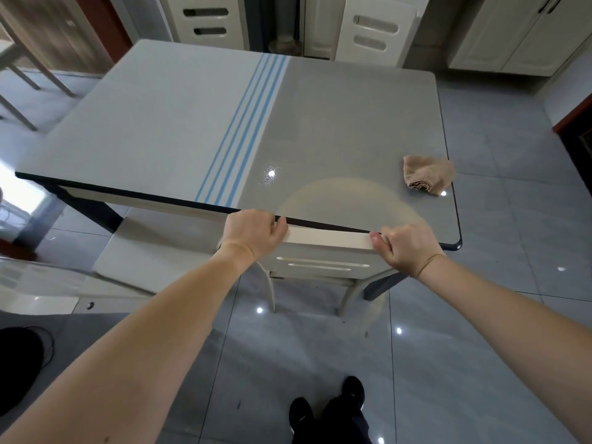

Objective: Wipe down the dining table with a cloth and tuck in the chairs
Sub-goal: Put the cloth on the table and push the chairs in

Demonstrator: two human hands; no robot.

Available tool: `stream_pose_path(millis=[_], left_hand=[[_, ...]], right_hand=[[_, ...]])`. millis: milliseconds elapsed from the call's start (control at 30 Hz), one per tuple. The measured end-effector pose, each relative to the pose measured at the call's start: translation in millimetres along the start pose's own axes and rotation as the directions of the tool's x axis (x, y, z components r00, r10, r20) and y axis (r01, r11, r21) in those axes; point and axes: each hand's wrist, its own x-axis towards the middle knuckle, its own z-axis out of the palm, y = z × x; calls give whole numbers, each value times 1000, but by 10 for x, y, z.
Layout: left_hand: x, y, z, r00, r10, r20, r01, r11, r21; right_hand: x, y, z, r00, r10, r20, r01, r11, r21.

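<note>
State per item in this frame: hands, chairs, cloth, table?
left hand: grips near chair top rail, left end
right hand: grips same rail, right end
near chair: upright, back against near edge of table
seat left of it: sticks out from under table
far-left chair: upright by far edge
far-right chair: upright by far edge
cloth: crumpled, lying on table near right edge, unheld
table: glossy top; wet or dry, cannot tell

The worktop (160,123) is pale grey, crossed by a band of light blue stripes (243,129), with a black edge (128,192). The cloth (427,176) is tan, the chair (326,240) cream. Grey floor tiles (448,347); black shoes (352,392).
</note>
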Motion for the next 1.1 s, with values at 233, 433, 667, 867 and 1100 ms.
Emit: stream_pose_path(millis=[233, 433, 667, 867, 1100], left_hand=[[-30, -42, -35, 999, -30, 16, 31, 999, -33], [-43, -16, -34, 999, -34, 22, 35, 999, -20], [-118, -41, -135, 978, -59, 202, 73, 995, -65], [-1004, -17, -326, 949, -314, -32, 219, 728, -650], [-2611, 138, 134, 643, -736, 211, 576, 283, -767]], right_hand=[[-27, -71, 47, 1000, -9, -18, 9, 1000, 24], [-53, -89, 25, 1000, 23, -2, -23, 999, 35], [-38, -117, -143, 985, 100, 143, -136, 953, 272], [-332, -577, -320, 960, -81, -266, 238, 733, 637], [-590, -1285, 98, 923, -282, 262, -71, 544, 836]])
